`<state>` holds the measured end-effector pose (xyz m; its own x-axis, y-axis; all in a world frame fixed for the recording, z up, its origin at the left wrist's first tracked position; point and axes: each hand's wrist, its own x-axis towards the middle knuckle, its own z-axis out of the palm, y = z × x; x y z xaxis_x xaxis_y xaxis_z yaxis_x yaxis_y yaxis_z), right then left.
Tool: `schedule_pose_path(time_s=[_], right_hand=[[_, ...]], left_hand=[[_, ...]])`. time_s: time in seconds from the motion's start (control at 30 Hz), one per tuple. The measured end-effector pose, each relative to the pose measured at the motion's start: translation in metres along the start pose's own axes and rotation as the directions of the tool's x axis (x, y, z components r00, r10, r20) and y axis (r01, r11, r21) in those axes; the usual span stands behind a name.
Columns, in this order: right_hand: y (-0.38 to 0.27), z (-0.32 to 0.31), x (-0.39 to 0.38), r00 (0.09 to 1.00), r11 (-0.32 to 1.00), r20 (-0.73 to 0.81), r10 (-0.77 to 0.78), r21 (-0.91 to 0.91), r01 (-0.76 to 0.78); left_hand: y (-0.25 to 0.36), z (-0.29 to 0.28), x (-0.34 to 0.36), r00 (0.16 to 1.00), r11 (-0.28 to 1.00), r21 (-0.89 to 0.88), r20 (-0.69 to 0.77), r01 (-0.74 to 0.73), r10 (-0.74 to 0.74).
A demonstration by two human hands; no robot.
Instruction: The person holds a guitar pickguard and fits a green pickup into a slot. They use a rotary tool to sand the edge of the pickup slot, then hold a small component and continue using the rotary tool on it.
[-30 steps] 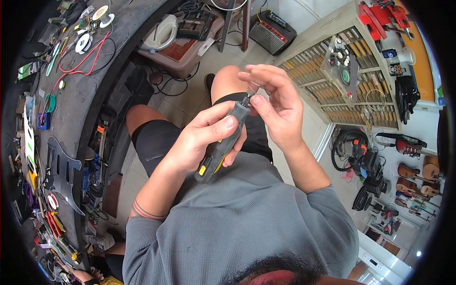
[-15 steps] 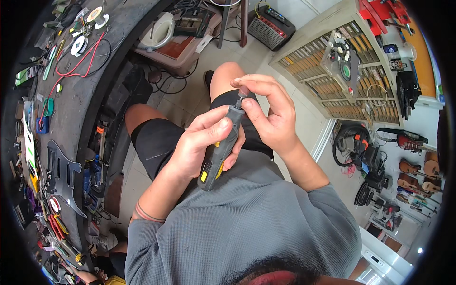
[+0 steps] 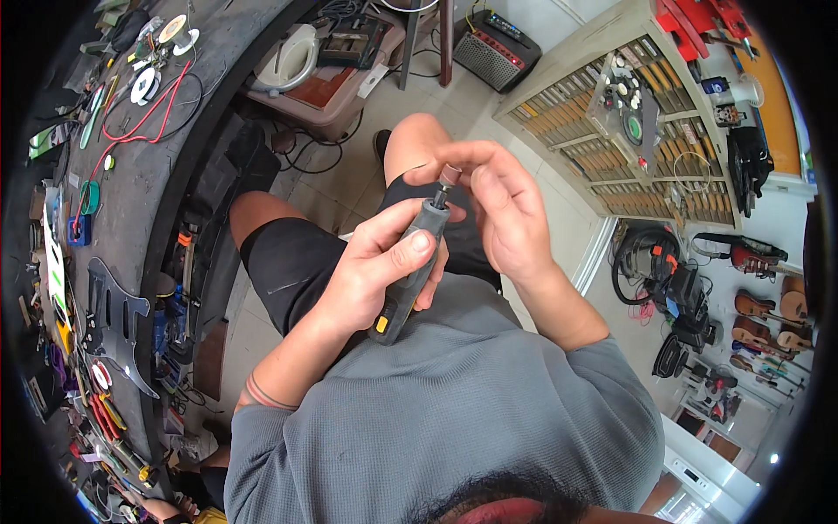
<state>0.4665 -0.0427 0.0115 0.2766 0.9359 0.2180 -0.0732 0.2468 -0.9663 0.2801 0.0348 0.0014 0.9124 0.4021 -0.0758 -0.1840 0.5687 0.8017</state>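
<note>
In front of my lap, my left hand is wrapped round the grey body of a cordless rotary tool, its thumb lying along the side. The tool slants upward, with a yellow patch at its lower end. From its collet rises a short shaft with a small reddish-brown sanding drum. My right hand curls about the drum with its fingers apart. Its index finger reaches behind the drum, and its thumb is off the shaft. Whether a fingertip touches the drum cannot be made out.
Along my left runs a dark workbench with wire spools, a red cable, pliers and a dark pickguard. A small amplifier stands ahead on the floor. To the right are a drawer cabinet, a vacuum cleaner and hanging guitars.
My right thumb has come away from the tool's shaft and the fingers have spread, baring the sanding drum. The tool has turned slightly in my left hand.
</note>
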Motion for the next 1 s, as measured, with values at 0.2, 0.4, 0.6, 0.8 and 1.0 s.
schedule_pose_path(time_s=[0.2, 0.4, 0.6, 0.8, 1.0], right_hand=[[-0.008, 0.029, 0.007, 0.960, 0.851, 0.015, 0.278, 0.460, -0.254], [0.001, 0.038, 0.003, 0.949, 0.836, -0.026, 0.313, 0.481, -0.263], [0.005, 0.051, -0.001, 0.981, 0.983, -0.148, 0.123, 0.155, -0.100], [0.020, 0.042, -0.001, 0.994, 0.981, -0.050, 0.101, 0.172, -0.091], [0.021, 0.049, -0.001, 0.992, 0.980, -0.101, 0.078, 0.191, -0.058]], left_hand=[[-0.001, 0.001, -0.001, 1.000, 0.999, -0.035, 0.001, -0.014, 0.014], [-0.002, 0.007, -0.004, 0.999, 0.999, -0.015, -0.019, -0.050, 0.049], [-0.003, 0.005, -0.008, 1.000, 0.996, -0.091, -0.002, -0.008, 0.008], [-0.005, 0.000, -0.009, 0.999, 0.998, -0.055, -0.016, -0.029, 0.028], [-0.004, 0.003, -0.008, 0.998, 0.996, -0.084, -0.067, -0.023, 0.018]])
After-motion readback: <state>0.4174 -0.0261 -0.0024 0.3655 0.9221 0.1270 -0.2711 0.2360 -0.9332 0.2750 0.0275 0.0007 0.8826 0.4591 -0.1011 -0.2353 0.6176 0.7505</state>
